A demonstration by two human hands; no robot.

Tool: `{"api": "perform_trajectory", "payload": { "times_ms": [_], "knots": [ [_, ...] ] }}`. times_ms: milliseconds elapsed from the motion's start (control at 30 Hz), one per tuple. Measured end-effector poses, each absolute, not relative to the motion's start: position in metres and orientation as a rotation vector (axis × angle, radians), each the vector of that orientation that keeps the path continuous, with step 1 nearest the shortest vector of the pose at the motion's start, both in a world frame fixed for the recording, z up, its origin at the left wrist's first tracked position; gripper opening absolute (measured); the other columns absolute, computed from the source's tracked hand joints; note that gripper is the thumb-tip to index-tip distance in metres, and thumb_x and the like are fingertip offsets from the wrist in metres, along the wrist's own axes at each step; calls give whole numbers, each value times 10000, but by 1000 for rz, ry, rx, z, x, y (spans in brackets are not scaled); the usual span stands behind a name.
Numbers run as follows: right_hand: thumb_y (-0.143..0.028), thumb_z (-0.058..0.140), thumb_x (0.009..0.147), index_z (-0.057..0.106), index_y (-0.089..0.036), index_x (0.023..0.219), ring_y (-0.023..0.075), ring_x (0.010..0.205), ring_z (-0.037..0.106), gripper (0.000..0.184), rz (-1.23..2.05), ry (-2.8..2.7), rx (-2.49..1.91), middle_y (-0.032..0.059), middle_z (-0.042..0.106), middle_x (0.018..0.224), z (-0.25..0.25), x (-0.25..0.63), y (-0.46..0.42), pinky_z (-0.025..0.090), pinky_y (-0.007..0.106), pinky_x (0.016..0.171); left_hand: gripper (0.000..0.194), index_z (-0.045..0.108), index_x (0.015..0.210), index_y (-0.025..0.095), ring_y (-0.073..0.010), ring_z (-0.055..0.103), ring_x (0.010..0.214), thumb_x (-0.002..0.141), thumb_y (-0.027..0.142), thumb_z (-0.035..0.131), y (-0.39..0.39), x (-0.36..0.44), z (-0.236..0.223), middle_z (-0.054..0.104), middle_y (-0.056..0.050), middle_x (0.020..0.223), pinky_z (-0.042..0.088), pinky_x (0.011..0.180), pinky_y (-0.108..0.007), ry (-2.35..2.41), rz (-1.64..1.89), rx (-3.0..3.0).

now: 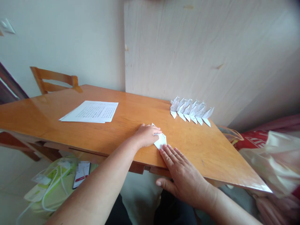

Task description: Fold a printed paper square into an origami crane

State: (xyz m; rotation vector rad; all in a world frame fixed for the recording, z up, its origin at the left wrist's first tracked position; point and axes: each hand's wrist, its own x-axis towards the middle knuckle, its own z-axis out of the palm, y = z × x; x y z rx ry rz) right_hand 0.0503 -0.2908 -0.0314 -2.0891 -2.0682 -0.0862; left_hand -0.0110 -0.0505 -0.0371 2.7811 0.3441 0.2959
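Observation:
A small folded white paper piece [160,141] lies on the orange wooden table [112,131] near its front edge. My left hand [147,135] rests on top of its left part, fingers curled down and pressing it flat. My right hand [181,173] lies flat with fingers stretched out, fingertips touching the paper's lower right edge, the thumb hanging over the table's edge. A row of several folded white paper figures [190,112] stands at the back of the table against a pale wooden board [201,53].
A stack of printed sheets [92,112] lies on the table's left half. A wooden chair [54,80] stands behind the table. A green bag with white cables [52,187] sits on the floor to the left. Plastic bags [269,156] crowd the right side.

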Motion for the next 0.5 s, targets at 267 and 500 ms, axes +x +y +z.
{"api": "perform_trajectory", "payload": {
  "times_ms": [267,500],
  "knots": [
    [-645,608,866,218,-162,1602,339,1476,303,963,-92,-2020,-2112,165,285,1611,-29,39,-319,329,562,1192,352,681,1221,322,-237,537,1309,931,404,499,-57,-15,-35,625,5,1391,339,1091,-431,344,365,2780],
    [-469,548,967,556,-185,1402,288,1257,603,519,-2,-1896,-2070,126,624,1383,2,47,-312,460,490,1102,357,642,1279,369,-218,489,1357,963,401,480,-58,-19,-34,575,12,1448,331,1099,-455,350,358,2801]
  ]
}}
